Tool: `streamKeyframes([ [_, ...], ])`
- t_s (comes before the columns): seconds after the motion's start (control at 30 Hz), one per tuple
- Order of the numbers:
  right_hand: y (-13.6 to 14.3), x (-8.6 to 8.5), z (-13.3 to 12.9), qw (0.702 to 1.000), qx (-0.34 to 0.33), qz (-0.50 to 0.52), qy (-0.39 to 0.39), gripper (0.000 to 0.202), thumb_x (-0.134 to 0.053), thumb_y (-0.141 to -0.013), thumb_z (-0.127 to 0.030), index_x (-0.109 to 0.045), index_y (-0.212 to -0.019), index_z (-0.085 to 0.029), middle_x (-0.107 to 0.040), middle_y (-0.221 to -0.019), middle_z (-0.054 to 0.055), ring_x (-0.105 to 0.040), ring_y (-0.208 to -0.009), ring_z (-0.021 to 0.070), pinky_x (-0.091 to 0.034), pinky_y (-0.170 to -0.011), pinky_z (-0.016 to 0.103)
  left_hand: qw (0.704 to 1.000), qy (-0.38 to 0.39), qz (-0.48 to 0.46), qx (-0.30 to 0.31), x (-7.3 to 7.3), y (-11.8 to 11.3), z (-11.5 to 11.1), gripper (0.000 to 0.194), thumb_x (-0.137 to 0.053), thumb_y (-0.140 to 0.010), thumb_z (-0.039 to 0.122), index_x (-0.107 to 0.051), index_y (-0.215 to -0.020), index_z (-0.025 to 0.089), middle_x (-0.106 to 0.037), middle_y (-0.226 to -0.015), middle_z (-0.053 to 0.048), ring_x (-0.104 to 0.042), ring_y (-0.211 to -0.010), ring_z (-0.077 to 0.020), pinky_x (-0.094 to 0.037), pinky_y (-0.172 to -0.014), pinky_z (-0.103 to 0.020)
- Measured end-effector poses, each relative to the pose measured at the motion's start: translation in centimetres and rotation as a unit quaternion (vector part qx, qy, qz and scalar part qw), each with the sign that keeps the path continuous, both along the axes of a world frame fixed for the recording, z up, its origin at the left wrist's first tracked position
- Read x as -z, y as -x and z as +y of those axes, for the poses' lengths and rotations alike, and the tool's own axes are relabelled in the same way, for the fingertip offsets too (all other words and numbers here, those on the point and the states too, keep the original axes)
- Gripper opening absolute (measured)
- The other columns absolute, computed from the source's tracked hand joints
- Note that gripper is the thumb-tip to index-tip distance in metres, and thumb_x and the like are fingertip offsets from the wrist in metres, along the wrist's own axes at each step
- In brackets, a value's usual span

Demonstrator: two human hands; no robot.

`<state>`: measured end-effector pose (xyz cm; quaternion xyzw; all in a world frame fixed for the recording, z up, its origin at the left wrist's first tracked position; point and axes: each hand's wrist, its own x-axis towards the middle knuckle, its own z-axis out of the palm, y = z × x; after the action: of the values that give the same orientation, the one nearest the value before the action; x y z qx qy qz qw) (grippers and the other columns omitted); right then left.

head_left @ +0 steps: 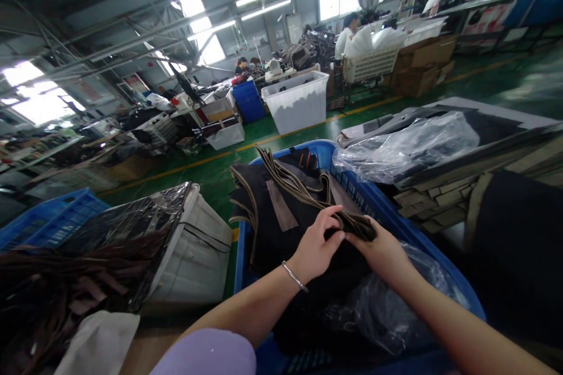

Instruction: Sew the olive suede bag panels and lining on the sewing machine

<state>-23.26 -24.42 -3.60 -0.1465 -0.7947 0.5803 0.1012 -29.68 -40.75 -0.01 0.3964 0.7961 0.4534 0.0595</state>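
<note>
A blue plastic basket (323,149) in front of me holds dark fabric pieces (259,190) with tan edges. Over it, both my hands grip one bundle of layered dark fabric pieces (303,190), whose edges fan out toward the far side. My left hand (319,243), with a silver bracelet on the wrist, has its fingers closed on the near end of the bundle. Close beside it, my right hand (382,249) is wrapped round the bundle's right end, thumb toward the left one. Clear plastic film (387,310) lies in the basket below my right forearm.
On the right are stacked fabric pieces (444,205) with a clear plastic bag (413,146) on top. A white bin (193,263) and a blue crate (57,217) stand on the left. Beyond the green floor are a white tub (297,105), cardboard boxes (417,67) and people at work.
</note>
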Motion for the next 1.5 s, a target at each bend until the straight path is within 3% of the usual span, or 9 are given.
streamKeyframes([
  [0.17, 0.5, 1.1, 0.8, 0.999, 0.028, 0.014, 0.035, 0.034, -0.067, -0.075, -0.043, -0.064, -0.101, -0.021, -0.071, -0.097, 0.005, -0.064, -0.094, 0.0262, -0.046, -0.089, 0.04, 0.91, 0.319, 0.154, -0.217, 1.0, 1.6, -8.4, 0.033, -0.048, -0.094, 0.024, -0.047, -0.126, 0.015, -0.054, -0.123, -0.015, -0.05, -0.117, -0.0272, -0.039, -0.101, -0.044],
  [0.3, 0.5, 1.8, 0.4, 0.995, 0.042, 0.022, 0.085, 0.039, -0.067, -0.075, -0.045, -0.065, -0.106, -0.02, -0.072, -0.103, 0.007, -0.064, -0.098, 0.028, -0.048, -0.089, 0.041, 0.855, 0.431, 0.156, -0.243, 2.1, 2.5, -13.9, 0.05, -0.069, -0.077, 0.022, -0.053, -0.123, 0.013, -0.059, -0.11, -0.018, -0.047, -0.114, -0.0366, -0.034, -0.099, -0.053],
  [0.47, 0.1, 1.7, 0.5, 0.991, 0.045, 0.042, 0.123, 0.041, -0.068, -0.076, -0.045, -0.065, -0.11, -0.022, -0.071, -0.108, 0.006, -0.064, -0.104, 0.0274, -0.049, -0.091, 0.038, 0.825, 0.49, 0.161, -0.231, 2.8, 2.7, -13.7, 0.085, -0.074, -0.073, 0.03, -0.031, -0.145, 0.013, -0.06, -0.11, -0.018, -0.047, -0.114, -0.0369, -0.034, -0.098, -0.051],
  [0.73, -0.2, 2.3, 0.5, 0.988, 0.049, 0.047, 0.142, 0.041, -0.07, -0.075, -0.045, -0.065, -0.108, -0.02, -0.072, -0.105, 0.006, -0.065, -0.1, 0.0272, -0.049, -0.092, 0.04, 0.816, 0.518, 0.083, -0.244, 2.9, 6.1, -13.4, 0.085, -0.077, -0.069, 0.03, -0.033, -0.14, 0.01, -0.059, -0.116, -0.022, -0.062, -0.101, -0.0348, -0.047, -0.083, -0.041],
  [0.9, -0.6, 2.1, 0.3, 0.989, 0.045, 0.051, 0.133, 0.037, -0.068, -0.075, -0.045, -0.067, -0.105, -0.023, -0.073, -0.102, 0.006, -0.065, -0.1, 0.0287, -0.05, -0.09, 0.041, 0.85, 0.462, -0.005, -0.253, 2.4, 8.6, -13.3, 0.063, -0.079, -0.063, 0.024, -0.05, -0.118, 0.013, -0.067, -0.096, -0.012, -0.066, -0.095, -0.029, -0.048, -0.077, -0.032],
  [1.07, -0.9, 1.7, 0.3, 0.991, 0.046, 0.048, 0.117, 0.035, -0.063, -0.078, -0.045, -0.066, -0.106, -0.024, -0.073, -0.099, 0.005, -0.065, -0.101, 0.0284, -0.051, -0.089, 0.041, 0.933, 0.283, -0.075, -0.209, 0.8, 5.6, -11.5, 0.054, -0.061, -0.081, 0.024, -0.043, -0.131, 0.014, -0.063, -0.077, 0.0, -0.064, -0.07, -0.0165, -0.048, -0.063, -0.026],
  [1.3, -1.2, -1.2, -2.2, 0.994, -0.085, 0.007, 0.066, 0.044, -0.073, -0.069, -0.039, -0.059, -0.107, -0.022, -0.071, -0.095, 0.003, -0.066, -0.09, 0.024, -0.052, -0.079, 0.034, 0.989, -0.02, -0.069, -0.132, -0.8, 1.8, -0.7, 0.043, -0.048, -0.084, 0.009, -0.049, -0.125, 0.022, -0.062, -0.112, -0.004, -0.06, -0.103, -0.0154, -0.047, -0.095, -0.03],
  [1.4, -0.4, -1.2, -1.4, 1.0, -0.011, -0.018, 0.02, 0.044, -0.079, -0.061, -0.042, -0.06, -0.097, -0.024, -0.072, -0.088, 0.004, -0.067, -0.082, 0.026, -0.051, -0.074, 0.036, 0.988, -0.076, -0.081, -0.105, -0.3, 0.8, 2.2, 0.045, -0.051, -0.085, 0.01, -0.047, -0.128, 0.023, -0.063, -0.107, -0.004, -0.06, -0.102, -0.0162, -0.046, -0.098, -0.034],
  [1.5, 0.6, 0.0, 0.5, 0.998, 0.054, -0.014, 0.016, 0.031, -0.065, -0.075, -0.048, -0.066, -0.093, -0.022, -0.072, -0.087, 0.006, -0.067, -0.084, 0.0277, -0.051, -0.076, 0.039, 0.987, -0.106, -0.101, -0.069, 0.7, 0.1, 1.4, 0.048, -0.052, -0.093, 0.024, -0.036, -0.138, 0.024, -0.065, -0.11, -0.005, -0.059, -0.11, -0.017, -0.044, -0.102, -0.036],
])
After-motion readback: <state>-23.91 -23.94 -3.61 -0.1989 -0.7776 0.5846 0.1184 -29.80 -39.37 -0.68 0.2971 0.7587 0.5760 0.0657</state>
